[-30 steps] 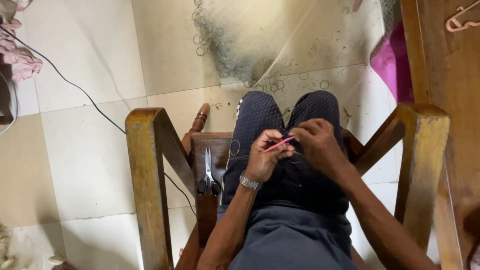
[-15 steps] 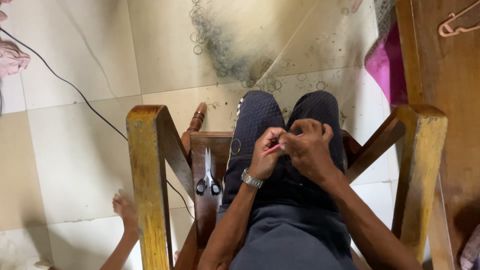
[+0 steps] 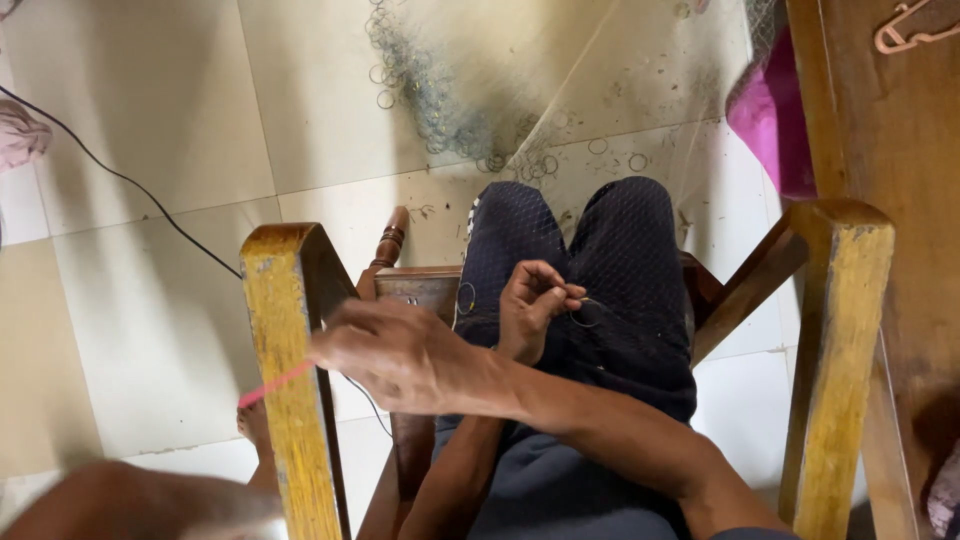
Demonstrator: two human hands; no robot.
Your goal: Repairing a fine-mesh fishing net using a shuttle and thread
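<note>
I sit in a wooden chair with my dark blue quilted trousers (image 3: 600, 260) in view. My left hand (image 3: 535, 305) rests on my lap, its fingers pinched on a thin wire ring (image 3: 588, 314) tied into fine, nearly clear netting (image 3: 610, 150). My right hand (image 3: 400, 355) reaches across my body to the left, beside the yellow left armrest (image 3: 290, 350). It grips a thin pink stick (image 3: 275, 383) that points down-left past the armrest.
The netting with several small metal rings (image 3: 440, 110) spreads over the tiled floor ahead. The right armrest (image 3: 840, 330), brown wooden furniture (image 3: 900, 200) and pink cloth (image 3: 765, 115) stand right. A black cable (image 3: 130, 185) crosses left. Another person's foot (image 3: 255, 425) and blurred limb (image 3: 130, 505) show lower left.
My right hand left my lap and swung left over the armrest, taking the pink stick along. My left hand stayed on my lap. Another person's limb came in at lower left.
</note>
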